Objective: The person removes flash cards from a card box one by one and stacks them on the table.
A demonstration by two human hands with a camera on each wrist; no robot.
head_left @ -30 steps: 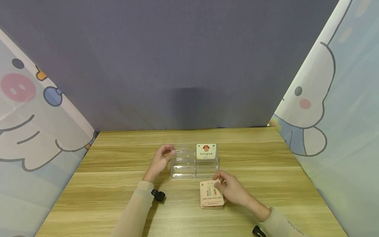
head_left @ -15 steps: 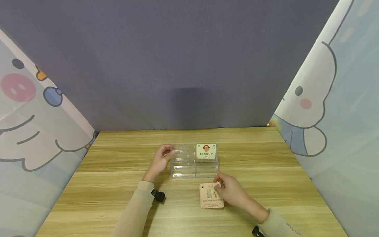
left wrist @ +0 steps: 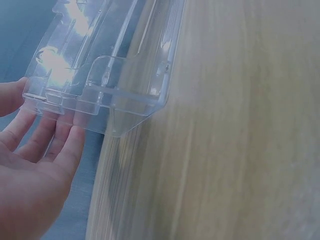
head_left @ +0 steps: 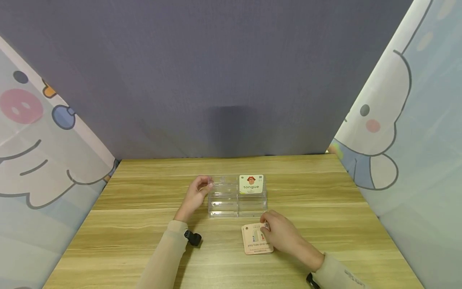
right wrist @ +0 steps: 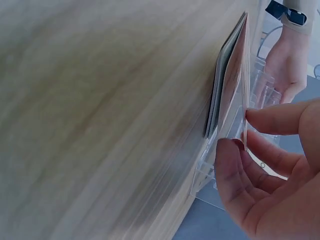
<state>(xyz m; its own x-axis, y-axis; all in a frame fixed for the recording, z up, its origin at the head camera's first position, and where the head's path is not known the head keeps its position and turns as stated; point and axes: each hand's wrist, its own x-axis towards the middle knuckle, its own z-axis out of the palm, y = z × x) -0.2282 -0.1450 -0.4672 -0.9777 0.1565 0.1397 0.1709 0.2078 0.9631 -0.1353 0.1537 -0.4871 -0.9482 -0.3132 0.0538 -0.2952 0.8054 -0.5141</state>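
Observation:
A clear plastic organizer (head_left: 231, 198) with several compartments stands mid-table; a "tongue" card (head_left: 251, 184) stands upright in its back right slot. My left hand (head_left: 205, 186) holds the organizer's left end, thumb and fingers (left wrist: 52, 142) against its clear wall (left wrist: 107, 82). In front of the organizer lies a small stack of picture cards (head_left: 255, 240). My right hand (head_left: 266, 227) pinches the far edge of the top card (right wrist: 239, 90) between thumb and fingers and lifts it off the stack (right wrist: 218, 95).
The wooden table (head_left: 144, 224) is walled by a grey backdrop (head_left: 223, 72) behind and cartoon-print curtains (head_left: 43, 132) on both sides. A small black wrist camera (head_left: 193, 238) sits on my left forearm.
My right hand has shifted a little to the left over the card stack, and the top card now lies more squarely above the others. My left hand has stayed on the organizer.

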